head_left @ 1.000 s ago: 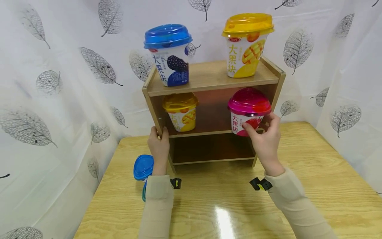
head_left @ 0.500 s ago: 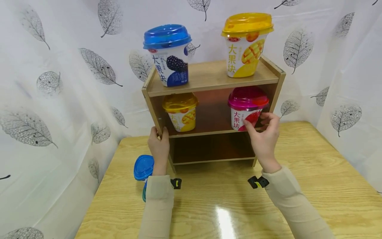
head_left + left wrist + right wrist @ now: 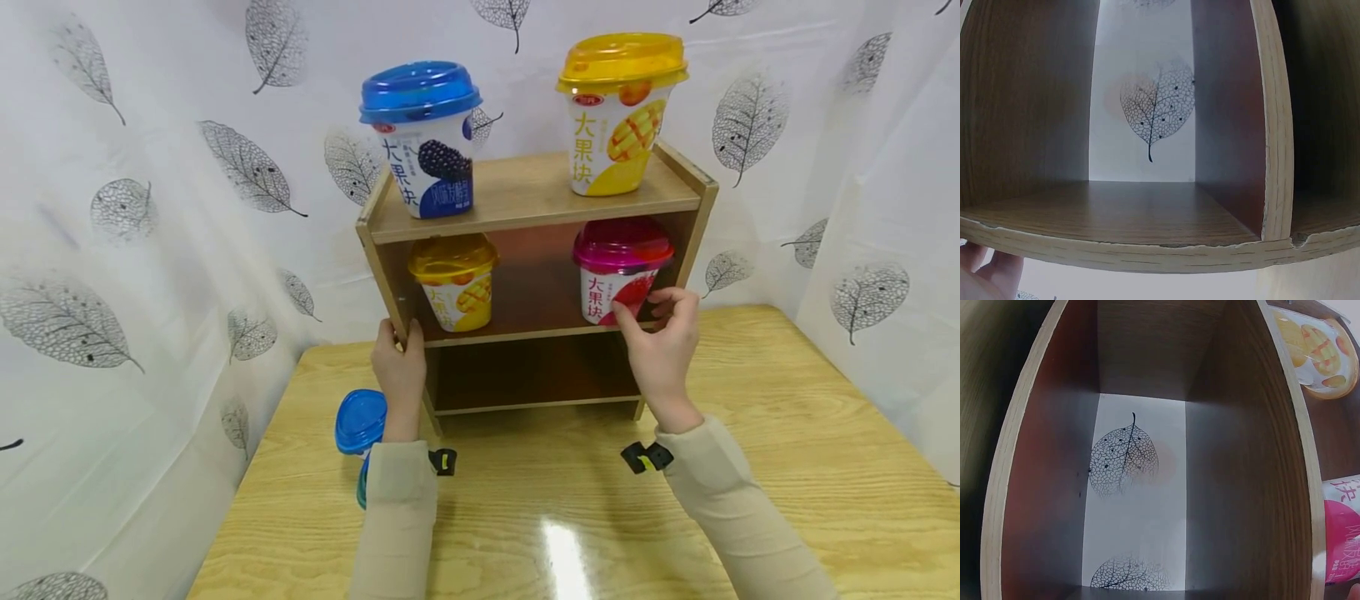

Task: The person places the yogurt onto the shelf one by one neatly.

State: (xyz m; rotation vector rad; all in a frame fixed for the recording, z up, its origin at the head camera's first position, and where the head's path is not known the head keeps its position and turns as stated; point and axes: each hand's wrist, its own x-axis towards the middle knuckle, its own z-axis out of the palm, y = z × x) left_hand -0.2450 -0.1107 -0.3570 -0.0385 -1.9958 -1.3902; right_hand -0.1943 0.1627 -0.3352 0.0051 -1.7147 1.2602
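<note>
A small wooden shelf point(image 3: 525, 221) stands on the table. My left hand point(image 3: 400, 367) grips the front edge of its left side panel; some of its fingers point(image 3: 1004, 272) show in the left wrist view. A yogurt cup with a magenta lid point(image 3: 603, 287) stands on the middle board at the right. My right hand point(image 3: 663, 354) holds this cup low on its right side, thumb in front and fingers curled beside it. In the right wrist view the pink-and-white cup point(image 3: 1341, 531) is cut off by the frame edge. A yellow-lidded yogurt cup point(image 3: 457, 292) stands on the same board at the left.
On the top board are a blue-lidded yogurt cup point(image 3: 427, 142) and a yellow-lidded one point(image 3: 622, 117). Blue-lidded cups point(image 3: 360, 421), partly hidden by my left forearm, are on the table point(image 3: 525, 517). A leaf-patterned white curtain point(image 3: 225, 167) hangs behind and beside the shelf.
My right hand has moved the magenta-lidded cup back and a little lower onto the middle board, from a tilted pose to upright. My left hand has stayed on the side panel.
</note>
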